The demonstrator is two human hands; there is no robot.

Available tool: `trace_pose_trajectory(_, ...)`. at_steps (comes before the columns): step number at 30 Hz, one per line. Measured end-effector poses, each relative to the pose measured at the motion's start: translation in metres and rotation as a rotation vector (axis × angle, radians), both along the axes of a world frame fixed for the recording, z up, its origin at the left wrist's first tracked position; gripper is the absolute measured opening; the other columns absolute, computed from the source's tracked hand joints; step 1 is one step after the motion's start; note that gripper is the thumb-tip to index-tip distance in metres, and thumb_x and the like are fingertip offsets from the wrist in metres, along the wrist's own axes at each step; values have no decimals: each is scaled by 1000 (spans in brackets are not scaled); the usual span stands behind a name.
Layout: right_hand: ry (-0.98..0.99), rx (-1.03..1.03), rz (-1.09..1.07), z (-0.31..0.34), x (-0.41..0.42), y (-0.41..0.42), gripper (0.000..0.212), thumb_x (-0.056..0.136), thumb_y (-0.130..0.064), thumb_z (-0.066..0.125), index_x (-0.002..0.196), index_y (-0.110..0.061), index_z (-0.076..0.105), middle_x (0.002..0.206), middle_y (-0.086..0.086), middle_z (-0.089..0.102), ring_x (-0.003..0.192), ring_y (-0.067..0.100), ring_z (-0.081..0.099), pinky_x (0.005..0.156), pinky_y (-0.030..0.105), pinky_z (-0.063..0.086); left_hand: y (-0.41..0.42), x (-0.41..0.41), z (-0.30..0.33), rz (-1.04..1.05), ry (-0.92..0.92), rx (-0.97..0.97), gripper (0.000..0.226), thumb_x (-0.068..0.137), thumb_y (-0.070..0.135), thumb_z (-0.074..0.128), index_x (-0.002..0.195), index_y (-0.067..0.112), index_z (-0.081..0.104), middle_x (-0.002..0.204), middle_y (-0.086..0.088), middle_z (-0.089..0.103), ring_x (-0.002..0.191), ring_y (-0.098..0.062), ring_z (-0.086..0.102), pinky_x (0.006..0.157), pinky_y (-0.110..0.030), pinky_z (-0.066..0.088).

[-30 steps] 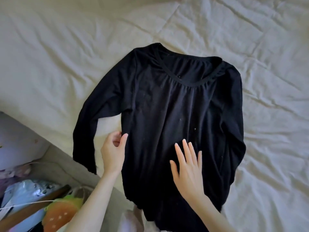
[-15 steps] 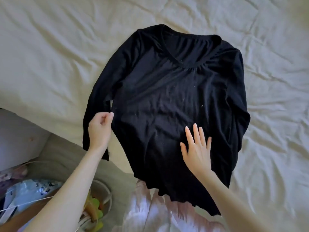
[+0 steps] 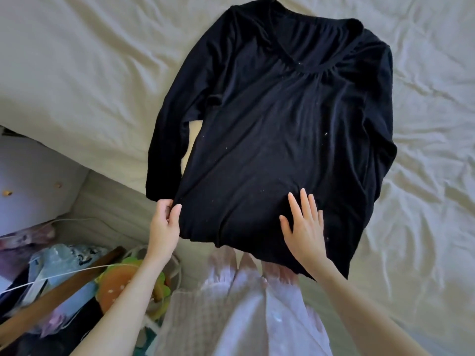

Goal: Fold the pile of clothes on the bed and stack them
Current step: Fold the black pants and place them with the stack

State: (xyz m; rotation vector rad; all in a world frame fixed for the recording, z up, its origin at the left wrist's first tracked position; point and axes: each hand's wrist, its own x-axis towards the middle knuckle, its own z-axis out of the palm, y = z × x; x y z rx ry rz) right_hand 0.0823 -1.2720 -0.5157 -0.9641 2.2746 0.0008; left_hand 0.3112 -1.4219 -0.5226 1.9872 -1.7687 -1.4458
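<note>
From the head view, a black top (image 3: pixel 277 140) lay spread face up on the bed (image 3: pixel 77 73). The left hand (image 3: pixel 164 224) pinched its lower side edge; the right hand (image 3: pixel 303 227) pressed flat near the hem, fingers (image 3: pixel 305 201) straight.

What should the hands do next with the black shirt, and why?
Probably fold the side across: the left hand pinches the black shirt at its edge, the right hand lies flat on it, and the shirt is spread unfolded on the bed.
</note>
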Motion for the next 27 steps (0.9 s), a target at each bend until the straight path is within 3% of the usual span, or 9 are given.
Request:
trace_pose_trajectory(3,-17,2,-26,1,4,-1,53,97,-30,45,146,-16,29,157,8,14,146,25,4,116,48,13,5,9,0,-88,-24,-46,16,98,19,44,110,9,46,90,3,53,79,-13,51,70,-28,38)
trace_pose_trajectory(7,-42,-9,-24,2,7,2,52,97,-30,46,145,-16,31,157,8,14,146,25,5,115,47,16,18,2,-7,-39,137,298,23,89,19,62,105,21,47,94,16,58,86,7,56,71,-17,44)
trace_pose_trajectory(9,-48,-1,-6,3,11,7,52,97,-29,46,145,-16,31,157,8,13,146,25,4,115,46,16,29,4,-13,-136,82,449,21,85,21,67,101,26,53,91,20,60,84,9,56,65,-11,45)
trace_pose_trajectory(11,-53,-2,3,4,15,13,52,97,-27,47,145,-15,32,157,8,12,146,25,4,115,45,15,39,11,-18,-216,0,483,15,86,23,66,96,27,55,85,23,59,79,11,54,58,-8,41)
trace_pose_trajectory(13,-60,-4,3,5,18,17,51,97,-26,48,144,-14,34,157,9,12,146,25,4,116,45,16,42,18,-20,-225,-63,438,11,87,23,65,90,27,55,82,20,59,78,7,55,57,-11,39)
trace_pose_trajectory(17,-56,2,35,5,18,24,48,96,-22,49,142,-12,38,157,10,12,146,26,6,115,45,21,36,32,-15,-202,-196,250,15,90,15,59,78,14,50,70,1,56,70,-22,54,54,-22,36)
trace_pose_trajectory(19,-56,6,54,4,17,26,47,96,-20,48,142,-11,39,157,9,11,146,25,6,115,44,22,32,38,-12,-187,-265,172,9,92,12,56,86,4,55,72,-6,57,75,-29,53,56,-29,35)
trace_pose_trajectory(23,-84,29,51,2,14,24,48,97,-20,46,144,-14,35,158,7,7,146,23,2,116,43,20,29,41,-8,-171,-365,97,26,95,10,51,115,-6,59,104,-23,62,106,-39,52,84,-41,40)
trace_pose_trajectory(27,-97,48,74,2,11,24,50,98,-20,45,145,-15,32,158,6,4,146,22,0,116,41,20,30,53,-1,-167,-348,13,23,98,15,44,82,0,52,70,-13,52,79,-36,49,66,-39,34)
